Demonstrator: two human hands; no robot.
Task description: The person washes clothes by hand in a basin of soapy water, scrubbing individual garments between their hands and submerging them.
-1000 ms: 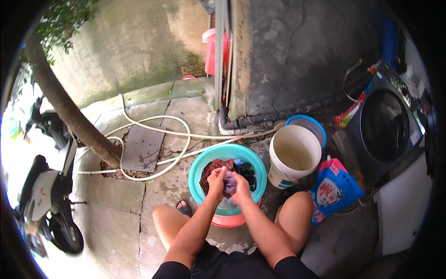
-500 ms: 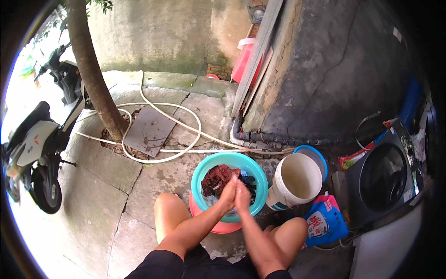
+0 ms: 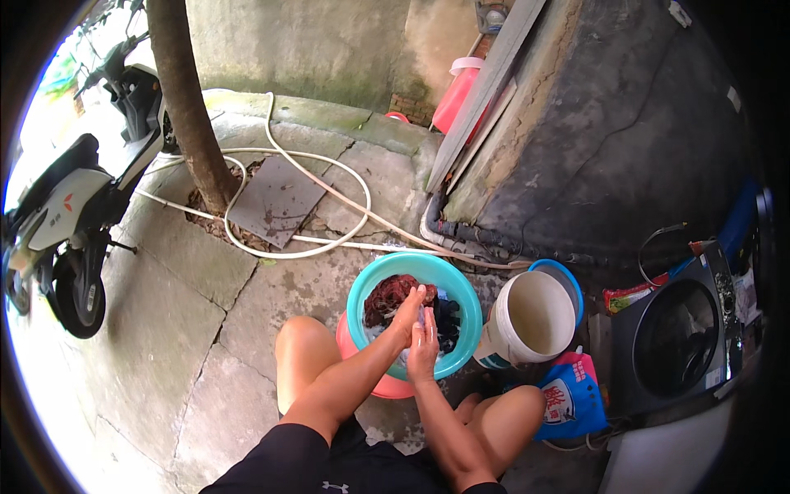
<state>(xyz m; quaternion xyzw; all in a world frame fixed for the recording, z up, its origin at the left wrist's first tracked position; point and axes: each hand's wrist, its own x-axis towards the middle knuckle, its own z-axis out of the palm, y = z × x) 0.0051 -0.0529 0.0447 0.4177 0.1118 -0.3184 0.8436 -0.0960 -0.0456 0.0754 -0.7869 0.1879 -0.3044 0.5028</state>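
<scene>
A teal plastic basin (image 3: 461, 298) stands on a pink basin (image 3: 350, 339) between my knees. Wet clothes lie inside it: a dark red bundle (image 3: 387, 294) at the left and dark pieces (image 3: 447, 319) at the right. My left hand (image 3: 408, 307) and my right hand (image 3: 424, 339) are pressed together over the middle of the basin, gripping a small wad of wet cloth between them. Both forearms reach in from the lower edge.
A white bucket (image 3: 536, 311) stands right of the basin, a blue detergent bag (image 3: 569, 399) below it. A front-loading washing machine (image 3: 679, 336) is at the right. A white hose (image 3: 309, 185) loops by a tree trunk (image 3: 188, 99). A scooter (image 3: 70, 206) is parked left.
The view has swung so the tree and scooter sit higher and left. My hands have stayed together over the basin, shifting slightly as they rub the cloth.
</scene>
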